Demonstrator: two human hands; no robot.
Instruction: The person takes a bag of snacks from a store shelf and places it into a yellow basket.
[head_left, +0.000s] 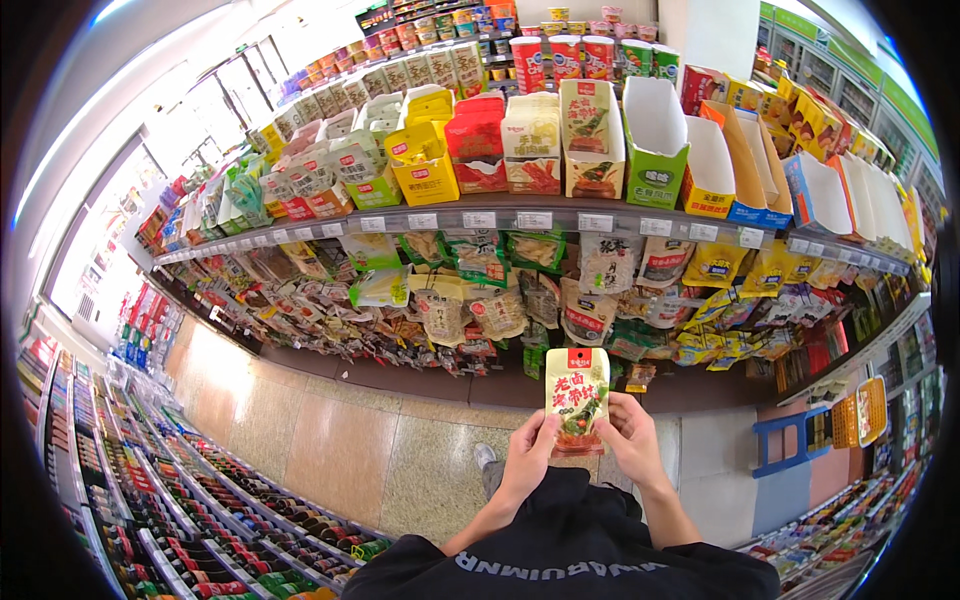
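Both hands hold a flat cream snack packet (576, 386) with a red top band, a hang hole and printed writing. My left hand (527, 456) grips its lower left edge, thumb on the front. At the lower right edge, my right hand (634, 441) pinches it the same way. The packet is upright before my chest, its printed face towards me. On the shelf ahead, a cardboard display box (594, 178) contains a similar-looking packet (586, 124). Beside that box are a tray of cream packets (531, 142) and an open-topped green and white box (657, 142).
Price tags line the shelf edge (480, 220), with bagged snacks (502, 307) hanging below it. Bottles fill racks (195, 517) behind me on the left. A blue stool (793, 441) and an orange basket (846, 412) are at the right. Tiled floor (337, 442) runs between the shelves.
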